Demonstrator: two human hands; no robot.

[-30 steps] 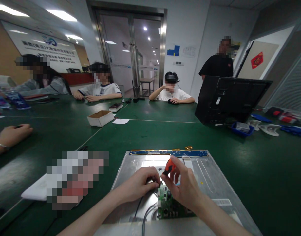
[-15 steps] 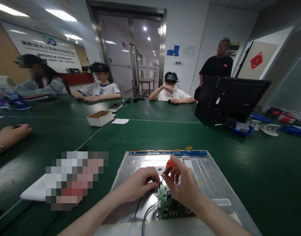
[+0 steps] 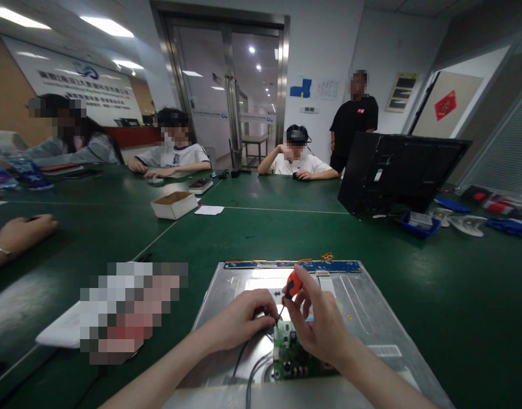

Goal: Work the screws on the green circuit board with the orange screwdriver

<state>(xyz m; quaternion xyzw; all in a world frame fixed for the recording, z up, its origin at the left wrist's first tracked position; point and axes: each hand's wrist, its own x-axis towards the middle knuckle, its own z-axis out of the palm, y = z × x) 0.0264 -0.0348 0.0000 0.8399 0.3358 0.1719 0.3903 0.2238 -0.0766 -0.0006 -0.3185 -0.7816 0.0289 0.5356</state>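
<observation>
My right hand [image 3: 324,324] grips a small screwdriver [image 3: 293,285] with an orange and black handle. Its thin shaft slants down to the upper left corner of a green circuit board [image 3: 286,355]. Beside that corner, the fingers of my left hand [image 3: 247,315] are pinched together close to the screwdriver's tip; what they hold is hidden. The board lies on a silver metal panel [image 3: 371,307], with a blue strip board [image 3: 261,266] along its far edge. Dark cables [image 3: 254,372] run from the board's left side toward me.
A white open box [image 3: 174,205] stands beyond the panel to the left. A large black monitor [image 3: 401,173] and a blue tray [image 3: 420,224] are at the right. Another person's hand [image 3: 28,234] rests at far left. Several people are around the green table [image 3: 278,233].
The orange screwdriver handle has turned slightly in my right fingers. My left hand keeps its place. In the background, the standing person has moved left.
</observation>
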